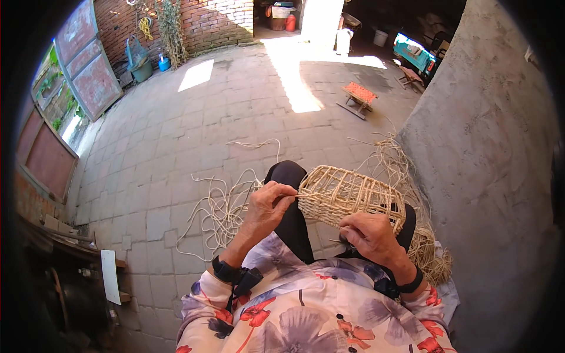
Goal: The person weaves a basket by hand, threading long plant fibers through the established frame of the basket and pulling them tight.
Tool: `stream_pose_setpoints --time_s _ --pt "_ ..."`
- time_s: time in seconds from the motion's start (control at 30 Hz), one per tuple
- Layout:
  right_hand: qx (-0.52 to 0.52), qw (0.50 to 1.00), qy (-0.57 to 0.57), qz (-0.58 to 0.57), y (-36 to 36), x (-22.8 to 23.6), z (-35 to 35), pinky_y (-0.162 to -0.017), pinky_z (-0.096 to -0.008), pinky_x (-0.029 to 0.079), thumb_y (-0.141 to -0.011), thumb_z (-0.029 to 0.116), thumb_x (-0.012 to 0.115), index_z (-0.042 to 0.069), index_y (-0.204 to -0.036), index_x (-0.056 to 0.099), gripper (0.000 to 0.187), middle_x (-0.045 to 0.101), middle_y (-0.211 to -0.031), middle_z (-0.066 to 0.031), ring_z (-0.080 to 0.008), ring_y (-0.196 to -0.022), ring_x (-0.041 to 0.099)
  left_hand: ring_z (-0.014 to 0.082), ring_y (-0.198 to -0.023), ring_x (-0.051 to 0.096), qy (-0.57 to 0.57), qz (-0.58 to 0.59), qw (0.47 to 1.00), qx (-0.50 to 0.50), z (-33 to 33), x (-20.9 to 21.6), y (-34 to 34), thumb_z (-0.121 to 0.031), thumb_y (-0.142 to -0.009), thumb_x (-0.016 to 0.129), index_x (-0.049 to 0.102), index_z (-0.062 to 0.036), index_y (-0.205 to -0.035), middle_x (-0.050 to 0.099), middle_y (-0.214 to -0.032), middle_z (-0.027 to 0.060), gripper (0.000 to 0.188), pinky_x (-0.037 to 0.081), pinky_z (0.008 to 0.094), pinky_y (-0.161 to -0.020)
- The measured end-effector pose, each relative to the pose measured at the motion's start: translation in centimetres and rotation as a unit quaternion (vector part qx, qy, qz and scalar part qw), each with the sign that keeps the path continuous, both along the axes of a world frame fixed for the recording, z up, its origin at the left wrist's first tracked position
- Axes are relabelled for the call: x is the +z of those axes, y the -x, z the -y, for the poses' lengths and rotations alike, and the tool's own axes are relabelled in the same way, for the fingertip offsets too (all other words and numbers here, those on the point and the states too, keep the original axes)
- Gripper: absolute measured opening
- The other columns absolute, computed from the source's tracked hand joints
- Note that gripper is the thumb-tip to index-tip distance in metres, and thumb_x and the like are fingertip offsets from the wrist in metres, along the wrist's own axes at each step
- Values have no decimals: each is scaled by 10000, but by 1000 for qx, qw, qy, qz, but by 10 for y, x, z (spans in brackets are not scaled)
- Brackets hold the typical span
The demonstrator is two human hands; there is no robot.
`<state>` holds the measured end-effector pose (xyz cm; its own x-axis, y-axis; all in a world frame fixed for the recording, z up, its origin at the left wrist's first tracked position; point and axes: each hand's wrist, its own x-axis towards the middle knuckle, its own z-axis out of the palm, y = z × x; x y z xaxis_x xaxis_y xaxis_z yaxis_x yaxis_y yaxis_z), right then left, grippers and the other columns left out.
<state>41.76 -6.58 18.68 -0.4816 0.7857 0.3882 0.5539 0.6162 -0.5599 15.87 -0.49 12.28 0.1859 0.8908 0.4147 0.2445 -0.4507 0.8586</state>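
Note:
A half-woven basket [347, 191] of pale straw-coloured cord rests on its side across my knees, its wall partly open lattice. At the basket's left end my left hand [268, 207] pinches a strand of the cord between thumb and fingertips. My right hand [372, 236] is curled against the basket's near edge on the right, fingers bent inward; what lies under them is hidden. Loose cords [220, 215] trail over the paving to the left of my knee. A thick bundle of the same cord [432, 256] lies at my right side.
Close on my right stands a rough grey wall [488, 147]. A folding stool [359, 97] with an orange woven seat is ahead on the paved floor [147, 153]. A dark cabinet with a white board [110, 276] is at the lower left; a metal gate [88, 65] stands far left.

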Motion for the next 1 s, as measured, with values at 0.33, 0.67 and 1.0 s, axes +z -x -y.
stream_pose_setpoints --time_s 0.33,0.67,1.0 --pt "-6 1000 -16 9 -1 -3 -1 -624 -336 519 -829 71 683 37 -908 669 88 670 -794 -111 -262 -686 661 219 -755 611 -76 -94 993 -5 -13 6 -2 -35 -853 691 694 -48 -936 604 -835 80 84 478 327 -665" --pt "-37 999 -14 -27 2 3 -1 -611 -341 513 -826 36 676 33 -917 653 94 655 -799 -114 -277 -689 660 250 -749 630 -74 -54 992 -85 -25 -1 -27 -18 -851 657 672 -43 -928 614 -831 102 83 502 327 -677" --pt "-100 992 -77 -10 8 -6 -15 -553 -352 496 -805 -2 669 45 -917 648 124 628 -771 -100 -268 -643 643 214 -742 643 -93 -61 989 -98 -32 4 -39 62 -804 597 667 -45 -1025 642 -840 98 256 517 311 -693"
